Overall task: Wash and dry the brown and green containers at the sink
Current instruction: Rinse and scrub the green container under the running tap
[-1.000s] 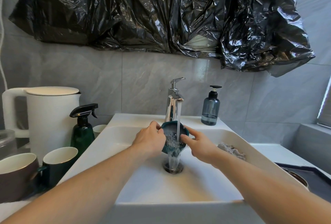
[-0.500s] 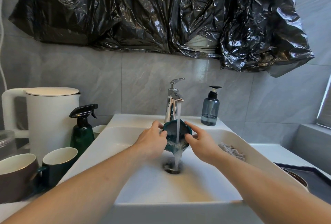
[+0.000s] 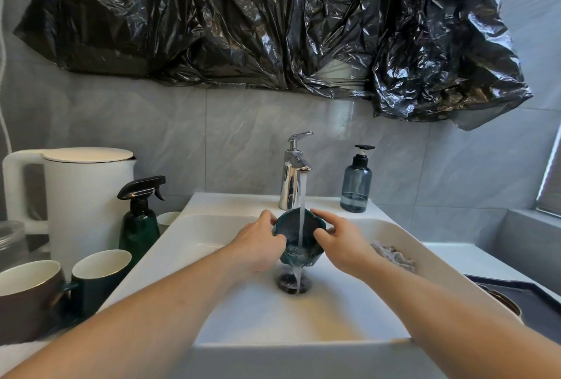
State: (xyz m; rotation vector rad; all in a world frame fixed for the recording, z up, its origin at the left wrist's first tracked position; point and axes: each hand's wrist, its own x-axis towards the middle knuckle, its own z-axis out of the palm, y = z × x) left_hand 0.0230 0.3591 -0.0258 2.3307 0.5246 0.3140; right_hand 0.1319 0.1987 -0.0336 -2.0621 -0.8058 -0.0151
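While water runs from the chrome faucet (image 3: pixel 293 170) into its tilted mouth, the green container (image 3: pixel 299 237) is held over the drain (image 3: pixel 293 283) in the middle of the white sink (image 3: pixel 212 233), and water is seen spilling from its lower edge. It is gripped from both sides: the fingers of the left hand (image 3: pixel 258 243) are curled around its left rim, and those of the right hand (image 3: pixel 341 240) are closed on its right rim. A grey cloth (image 3: pixel 393 255) is lodged against the right wall of the basin. A blue soap dispenser (image 3: pixel 355 181) is stood beside the faucet. On the left counter, well apart from the basin's middle, a brown mug (image 3: pixel 27 296), a green mug (image 3: pixel 98 275), a green spray bottle (image 3: pixel 139 218) and a white kettle (image 3: pixel 79 196) are grouped.
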